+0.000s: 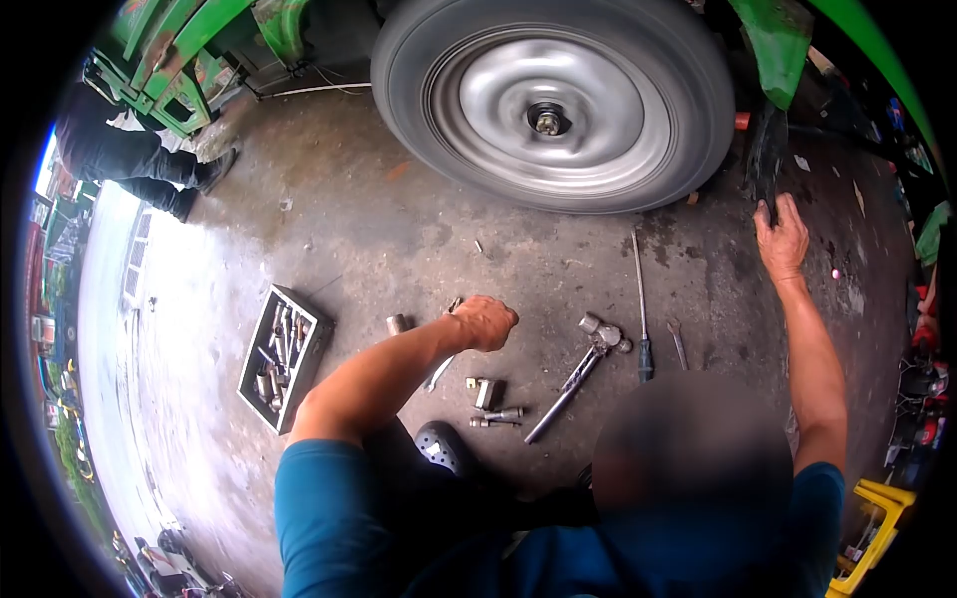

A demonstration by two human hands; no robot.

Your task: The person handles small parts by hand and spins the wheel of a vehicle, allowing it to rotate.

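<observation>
My left hand (485, 322) is closed in a loose fist above the floor, in front of the wheel (553, 110); anything inside it is hidden. A wrench (439, 373) lies under my left forearm, beside a socket (398, 324). My right hand (783, 239) is raised at the right, its fingers closed on the lower end of a dark flap (766, 149) below the green fender (778, 50). Between my arms lie a hammer (568, 389), a long screwdriver (644, 329) and a small wrench (678, 344). Metal sockets (496, 417) rest near my shoe (439, 447).
A tray of sockets and tools (324, 334) stands on the floor at the left. Another person's legs (140, 159) are at the upper left by a green frame (179, 50). A yellow frame (877, 528) is at the lower right.
</observation>
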